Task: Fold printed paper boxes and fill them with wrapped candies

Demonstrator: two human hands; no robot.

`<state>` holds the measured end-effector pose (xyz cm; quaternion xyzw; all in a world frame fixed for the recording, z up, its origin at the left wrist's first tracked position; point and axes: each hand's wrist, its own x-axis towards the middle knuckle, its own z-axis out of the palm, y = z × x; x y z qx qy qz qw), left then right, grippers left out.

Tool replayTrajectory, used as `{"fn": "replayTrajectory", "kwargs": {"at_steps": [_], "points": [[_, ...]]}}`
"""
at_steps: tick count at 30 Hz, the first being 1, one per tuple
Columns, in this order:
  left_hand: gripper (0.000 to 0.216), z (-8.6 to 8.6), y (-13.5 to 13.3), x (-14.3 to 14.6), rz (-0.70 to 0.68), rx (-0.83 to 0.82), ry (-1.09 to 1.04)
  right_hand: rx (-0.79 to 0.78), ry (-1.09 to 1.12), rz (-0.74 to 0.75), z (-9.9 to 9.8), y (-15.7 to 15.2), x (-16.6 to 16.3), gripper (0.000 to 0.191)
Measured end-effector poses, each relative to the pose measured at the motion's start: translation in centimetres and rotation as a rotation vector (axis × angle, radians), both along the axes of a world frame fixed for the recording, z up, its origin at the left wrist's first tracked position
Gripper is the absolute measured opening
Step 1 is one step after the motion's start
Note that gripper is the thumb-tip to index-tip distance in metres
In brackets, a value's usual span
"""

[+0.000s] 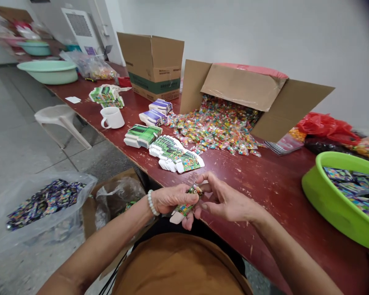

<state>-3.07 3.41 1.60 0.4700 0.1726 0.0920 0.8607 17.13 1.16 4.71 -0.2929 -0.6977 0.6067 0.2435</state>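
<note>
Fingers [212, 181] of left hand [172, 198], right hand [226, 201] grip small green printed carton [185, 208], white flap down.

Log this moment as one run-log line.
left hand: grips small printed carton | right hand: pinches its upper end | ahead: fanned flat cartons, candy pile by tipped box

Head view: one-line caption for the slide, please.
Left hand and right hand hold a small green printed carton at a dark red table, near fanned flat cartons and wrapped sweets.

The carton [184, 208] shows green print — basin [326, 200] lime, table [264, 180] red.
</note>
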Motion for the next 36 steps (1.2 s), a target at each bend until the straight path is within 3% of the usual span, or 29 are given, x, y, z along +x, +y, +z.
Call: {"fn": "replayTrajectory", "kwargs": {"at_steps": [3,6,8,10,12,15,20,24,27,32,36], "points": [[0.047,-0.2,0.0,0.1,0.003,-0.049,-0.024,-0.131,0.065,0.082,-0.2,0.4,0.0,0.037],[0.041,-0.3,0.0,0.0,0.056,-0.046,-0.003,-0.169,0.118,0.032,-0.6,0.4,-0.5,0.033],[0.036,-0.1,-0.2,0.1,0.155,0.039,0.034,-0.053,0.088,-0.169,-1.1,0.1,-1.0,0.029],[0.032,0.0,-0.4,0.3,0.289,0.122,0.067,0.111,0.017,-0.472,-1.7,-0.2,-1.6,0.029],[0.032,-0.1,-0.7,0.8,0.399,0.147,0.083,0.128,-0.018,-0.618,-2.4,-0.4,-2.1,0.031],[0.033,-0.5,-1.1,1.6,0.531,0.173,0.094,-0.004,0.038,-0.558,-3.1,-0.3,-2.4,0.022],[0.030,-0.7,-1.5,1.9,0.726,0.412,0.150,0.146,0.049,-0.691,-3.3,0.2,-1.8,0.028],[0.052,-1.0,-2.5,1.9,0.914,0.423,0.163,0.094,0.093,-0.693,-3.1,0.1,-1.8,0.024],[0.064,-1.2,-3.2,2.3,1.032,0.431,0.131,-0.011,0.235,-0.776,-3.5,-0.3,-2.6,0.044],[0.048,-1.3,-3.3,2.5,1.045,0.483,0.102,-0.055,0.385,-0.776,-4.4,-0.9,-3.8,0.038],[0.032,-1.4,-2.7,2.1,0.979,0.369,0.057,-0.013,0.332,-0.735,-4.7,-0.5,-3.3,0.027]]}}
